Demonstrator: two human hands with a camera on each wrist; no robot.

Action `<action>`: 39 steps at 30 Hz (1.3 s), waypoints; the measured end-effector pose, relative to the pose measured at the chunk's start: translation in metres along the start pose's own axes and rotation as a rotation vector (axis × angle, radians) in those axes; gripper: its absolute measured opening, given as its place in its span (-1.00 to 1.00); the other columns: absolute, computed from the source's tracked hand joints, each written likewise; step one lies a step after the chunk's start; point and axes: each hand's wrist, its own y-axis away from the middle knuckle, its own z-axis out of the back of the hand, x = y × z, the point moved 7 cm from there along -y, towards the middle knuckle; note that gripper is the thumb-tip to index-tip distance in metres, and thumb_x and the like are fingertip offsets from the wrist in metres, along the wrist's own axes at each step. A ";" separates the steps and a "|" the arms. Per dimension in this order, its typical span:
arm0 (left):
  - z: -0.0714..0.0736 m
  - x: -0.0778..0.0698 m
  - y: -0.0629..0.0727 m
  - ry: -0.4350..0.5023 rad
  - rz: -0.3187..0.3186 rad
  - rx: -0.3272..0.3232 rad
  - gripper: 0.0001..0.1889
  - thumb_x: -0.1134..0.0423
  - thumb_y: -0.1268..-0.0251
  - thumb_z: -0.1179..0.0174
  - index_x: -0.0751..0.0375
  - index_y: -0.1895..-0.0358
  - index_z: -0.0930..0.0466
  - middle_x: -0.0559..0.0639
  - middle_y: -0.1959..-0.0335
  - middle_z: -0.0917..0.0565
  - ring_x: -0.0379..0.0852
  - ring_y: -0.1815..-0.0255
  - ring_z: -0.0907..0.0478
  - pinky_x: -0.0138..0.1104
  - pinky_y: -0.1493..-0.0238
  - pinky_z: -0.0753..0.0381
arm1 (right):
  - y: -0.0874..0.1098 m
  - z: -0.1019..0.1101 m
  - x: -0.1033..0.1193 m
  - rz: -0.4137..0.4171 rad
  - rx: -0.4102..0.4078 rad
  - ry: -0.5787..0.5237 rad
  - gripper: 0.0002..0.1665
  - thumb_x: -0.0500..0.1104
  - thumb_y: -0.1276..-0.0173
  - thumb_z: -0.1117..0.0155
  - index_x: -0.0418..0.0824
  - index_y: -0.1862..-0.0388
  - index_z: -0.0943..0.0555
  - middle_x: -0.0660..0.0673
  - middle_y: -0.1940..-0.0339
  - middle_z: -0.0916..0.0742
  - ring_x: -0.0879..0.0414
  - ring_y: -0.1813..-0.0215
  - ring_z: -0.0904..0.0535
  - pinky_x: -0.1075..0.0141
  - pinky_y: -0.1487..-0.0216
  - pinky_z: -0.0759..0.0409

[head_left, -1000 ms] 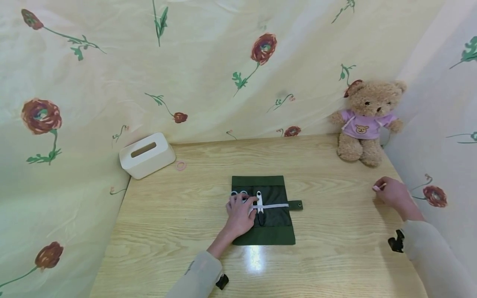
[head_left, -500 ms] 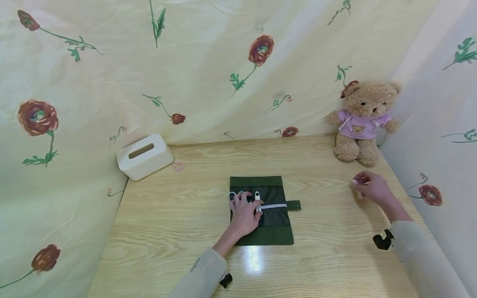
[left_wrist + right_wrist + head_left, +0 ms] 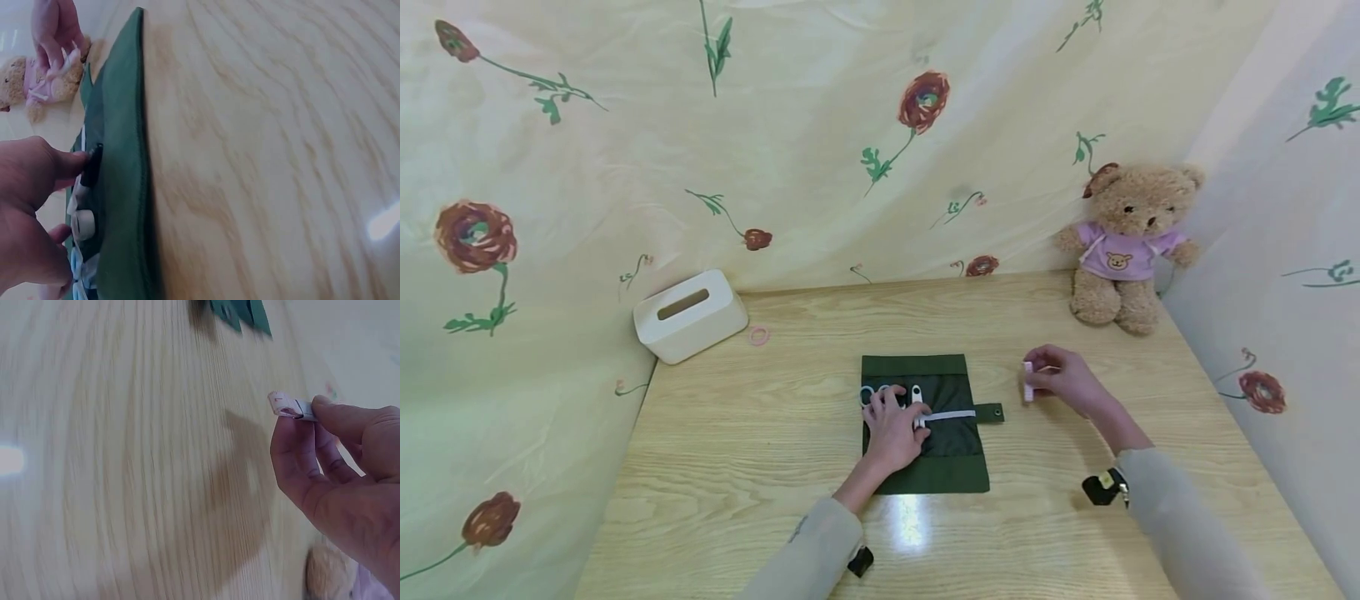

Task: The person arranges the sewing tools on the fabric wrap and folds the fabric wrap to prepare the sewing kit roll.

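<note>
Right hand above counter, pinching folded pink tape out front; green pouch beneath left hand, fingers spread.

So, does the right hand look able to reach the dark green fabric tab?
Probably yes: only pale wood tabletop shows between the right hand and the tab, though the fingers pinch a small folded pinkish-white strip.

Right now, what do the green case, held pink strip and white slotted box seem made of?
Green case: matte fabric, perhaps canvas, with a seam along its edge.
Pink strip: matte, likely coated cloth or vinyl; it folds into a loop and bears small marks.
White slotted box: satin, probably plastic; rounded, evenly coloured.
</note>
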 end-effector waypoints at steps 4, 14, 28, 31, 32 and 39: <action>-0.001 -0.001 -0.003 0.019 0.056 0.030 -0.82 0.20 -0.25 -0.38 -0.10 0.10 -0.72 0.20 -0.27 -0.29 0.28 -0.27 -0.11 0.16 -0.10 -0.13 | -0.009 -0.027 0.003 -0.012 0.052 -0.033 -0.53 -0.45 -0.40 -0.22 -0.59 -0.21 -0.34 -0.33 0.10 -0.54 0.15 0.23 -0.61 0.10 0.17 -0.67; -0.002 -0.001 -0.006 0.062 0.131 0.046 -0.82 0.26 -0.16 -0.41 -0.08 0.18 -0.72 0.18 -0.23 -0.26 0.28 -0.24 -0.10 0.19 -0.02 -0.16 | -0.023 -0.077 0.015 0.012 0.132 -0.062 -0.58 -0.43 -0.41 -0.22 -0.55 -0.19 -0.39 -0.32 0.14 -0.55 0.01 0.25 -0.62 0.07 0.21 -0.68; -0.003 -0.002 -0.006 0.110 0.145 0.062 -0.82 0.28 -0.19 -0.40 -0.07 0.19 -0.67 0.18 -0.25 -0.23 0.27 -0.26 -0.08 0.24 -0.10 -0.13 | -0.036 -0.118 0.025 0.040 0.172 -0.024 -0.63 -0.42 -0.42 -0.22 -0.55 -0.14 -0.44 -0.34 0.16 -0.59 -0.09 0.25 -0.59 -0.02 0.18 -0.66; -0.003 -0.002 -0.006 0.116 0.143 0.065 -0.82 0.29 -0.20 -0.39 -0.06 0.18 -0.66 0.18 -0.26 -0.22 0.27 -0.26 -0.08 0.25 -0.10 -0.12 | -0.037 -0.123 0.027 0.036 0.170 -0.028 -0.65 -0.43 -0.42 -0.21 -0.55 -0.13 -0.44 -0.34 0.16 -0.60 -0.15 0.22 -0.59 -0.06 0.17 -0.66; -0.003 -0.002 -0.006 0.117 0.143 0.066 -0.82 0.29 -0.20 -0.39 -0.06 0.18 -0.66 0.19 -0.26 -0.22 0.28 -0.26 -0.08 0.25 -0.10 -0.12 | -0.037 -0.125 0.028 0.033 0.171 -0.025 -0.65 -0.43 -0.42 -0.20 -0.54 -0.13 -0.44 -0.34 0.16 -0.60 -0.16 0.20 -0.59 -0.06 0.17 -0.66; -0.003 -0.003 -0.007 0.121 0.150 0.082 -0.81 0.30 -0.20 -0.38 -0.07 0.17 -0.65 0.18 -0.28 -0.21 0.28 -0.27 -0.07 0.26 -0.13 -0.11 | -0.039 -0.133 0.027 0.039 0.169 0.036 -0.73 -0.40 -0.43 -0.21 -0.48 -0.06 -0.49 -0.26 0.19 -0.61 -0.04 0.23 -0.59 0.09 0.21 -0.67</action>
